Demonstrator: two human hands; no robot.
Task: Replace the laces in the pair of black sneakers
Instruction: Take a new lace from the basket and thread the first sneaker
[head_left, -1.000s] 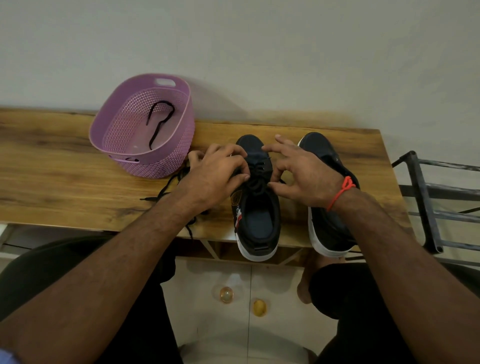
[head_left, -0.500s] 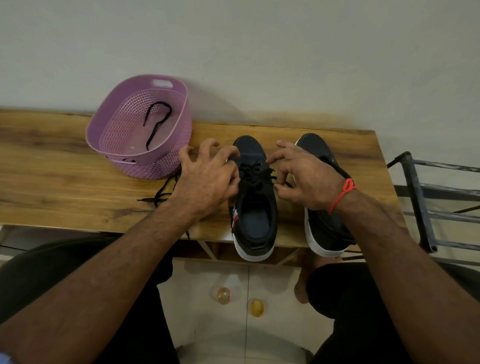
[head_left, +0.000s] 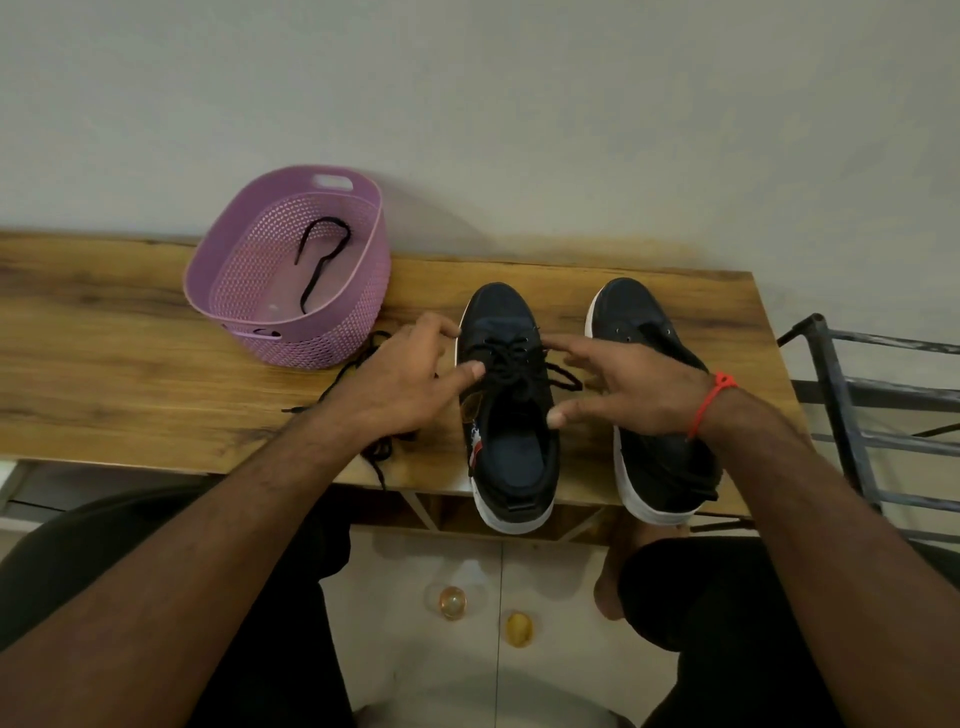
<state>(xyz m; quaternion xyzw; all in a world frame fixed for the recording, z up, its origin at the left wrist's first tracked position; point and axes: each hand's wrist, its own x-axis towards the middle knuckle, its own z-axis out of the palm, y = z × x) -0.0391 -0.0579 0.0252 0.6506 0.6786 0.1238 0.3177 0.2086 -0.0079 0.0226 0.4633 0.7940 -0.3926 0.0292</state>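
On the bench (head_left: 130, 374), the left hand (head_left: 400, 387) hovers with fingers spread, holding nothing, over a loose lace (head_left: 337, 384) near the purple basket (head_left: 332, 332). The laced sneaker (head_left: 511, 415) sits between both hands. The right hand (head_left: 631, 389) is likewise spread, over the unlaced sneaker (head_left: 649, 467). Half a second ago, both gripped the bow.

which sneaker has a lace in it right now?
The left sneaker, between both hands, has a tied black lace; the right sneaker shows bare eyelets.
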